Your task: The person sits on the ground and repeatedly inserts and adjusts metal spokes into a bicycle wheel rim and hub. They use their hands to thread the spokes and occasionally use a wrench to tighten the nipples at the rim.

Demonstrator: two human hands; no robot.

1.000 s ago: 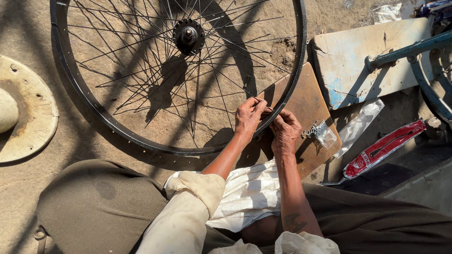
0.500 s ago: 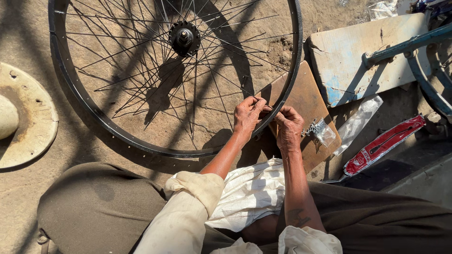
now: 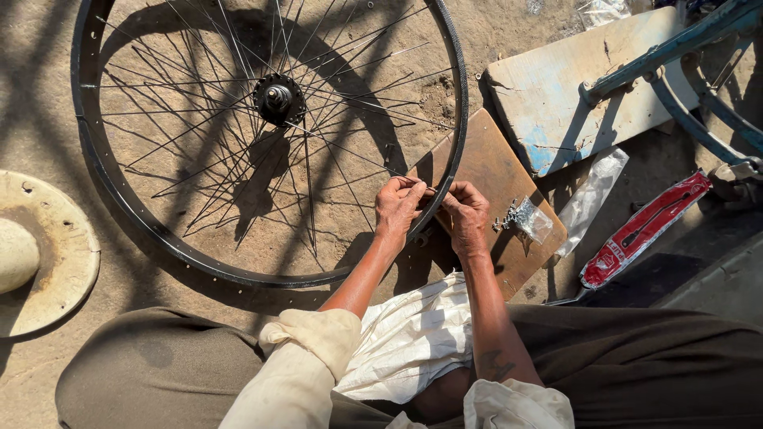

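Steel rim [image 3: 457,119] top cut off

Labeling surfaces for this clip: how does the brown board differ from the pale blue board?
The brown board is plain brown; the pale blue board has worn, chipped paint. The brown board lies nearer the person, beside the right hand, with the wheel rim crossing its corner and a small bag of metal bits on it. The pale blue board lies farther off, under a blue frame tube. Both lie flat on dirt.
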